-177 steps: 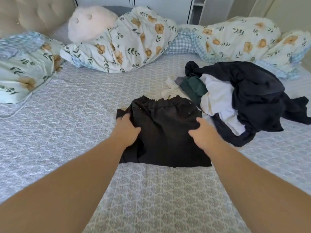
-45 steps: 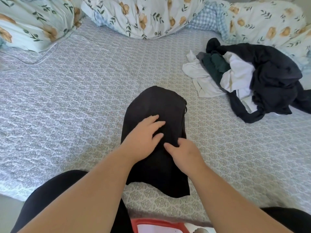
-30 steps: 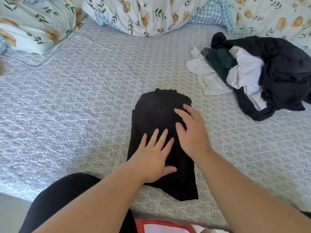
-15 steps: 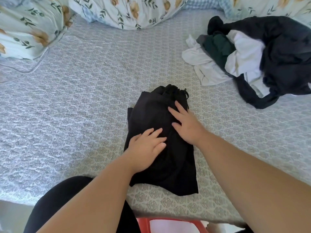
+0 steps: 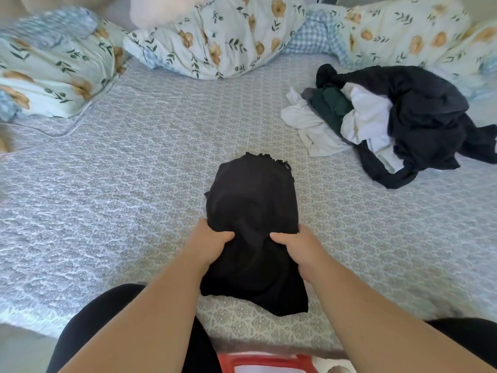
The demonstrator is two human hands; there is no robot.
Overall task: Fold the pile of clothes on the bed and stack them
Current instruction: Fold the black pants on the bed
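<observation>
Here both hands, left hand (image 5: 212,239) and right hand (image 5: 298,244), pinch the limp, light black shorts (image 5: 252,211) mid-length, left of the clothes pile (image 5: 398,122); edges give the best hold.

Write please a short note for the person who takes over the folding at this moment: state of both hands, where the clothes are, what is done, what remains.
Left hand: grips the left edge of the black garment.
Right hand: grips its right edge.
The garment lies at the near middle of the bed, folded narrow, elastic waistband at the far end.
The unfolded pile, with dark, white and green pieces, lies at far right.
Done: lengthwise fold. No stack visible yet.
Left: finish this garment, set it aside, then fold and stack the pile.
</observation>
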